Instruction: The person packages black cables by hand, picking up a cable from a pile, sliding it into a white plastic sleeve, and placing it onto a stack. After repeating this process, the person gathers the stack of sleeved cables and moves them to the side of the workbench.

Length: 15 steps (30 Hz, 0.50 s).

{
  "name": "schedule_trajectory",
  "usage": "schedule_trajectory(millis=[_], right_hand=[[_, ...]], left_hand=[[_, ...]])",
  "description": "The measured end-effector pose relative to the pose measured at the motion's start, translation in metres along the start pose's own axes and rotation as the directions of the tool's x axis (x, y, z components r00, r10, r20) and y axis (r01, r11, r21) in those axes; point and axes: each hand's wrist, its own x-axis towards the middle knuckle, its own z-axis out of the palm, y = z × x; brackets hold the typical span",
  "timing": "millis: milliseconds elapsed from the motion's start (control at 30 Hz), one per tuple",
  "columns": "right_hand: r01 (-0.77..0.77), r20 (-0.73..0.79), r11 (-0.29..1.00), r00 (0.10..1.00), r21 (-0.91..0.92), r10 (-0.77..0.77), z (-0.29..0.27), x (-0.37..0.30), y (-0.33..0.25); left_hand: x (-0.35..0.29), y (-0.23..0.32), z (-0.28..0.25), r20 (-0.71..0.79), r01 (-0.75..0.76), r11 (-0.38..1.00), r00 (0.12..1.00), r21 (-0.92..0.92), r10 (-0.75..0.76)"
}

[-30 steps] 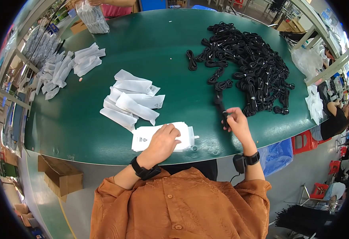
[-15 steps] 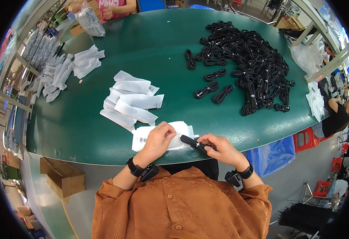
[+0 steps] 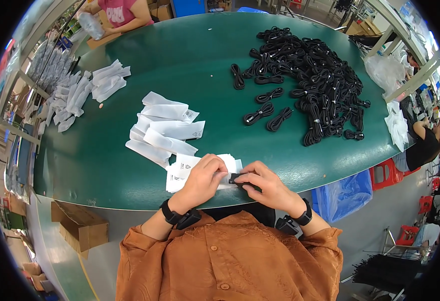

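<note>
My right hand (image 3: 267, 186) is closed round a coiled black cable (image 3: 238, 178), close to the table's front edge. My left hand (image 3: 205, 178) pinches the edge of a white pouch beside the cable's end; how far the cable is inside is hidden by my fingers. Under both hands lies a stack of flat white pouches (image 3: 178, 173) with small dark print. Beyond it, several filled white pouches (image 3: 168, 128) overlap in a loose row. At the right, a large heap of coiled black cables (image 3: 325, 75) covers the table, with a few single coils (image 3: 279, 119) nearer me.
More white pouches (image 3: 74, 93) lie at the table's left. Across the green table (image 3: 200, 65), a co-worker in a pink shirt (image 3: 119, 12) handles a wrapped bundle (image 3: 90, 26). A cardboard box (image 3: 82, 228) stands on the floor at left, a blue plastic-lined bin (image 3: 343, 195) at right.
My right hand has moved left with the cable, bringing its end to the pouch at my left fingers. The co-worker's bundle has moved left, off the table's far edge.
</note>
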Motion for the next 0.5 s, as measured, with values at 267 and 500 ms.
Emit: schedule_trajectory(millis=[267, 500], right_hand=[[0.361, -0.109, 0.932, 0.926, -0.019, -0.361, -0.006, 0.026, -0.006], [0.421, -0.189, 0.905, 0.886, -0.054, -0.423, -0.002, 0.041, -0.008]], left_hand=[[0.013, -0.006, -0.021, -0.014, 0.185, 0.955, 0.981, -0.231, -0.194], [0.014, -0.005, -0.028, 0.044, 0.192, 0.788, 0.978, -0.585, -0.205]])
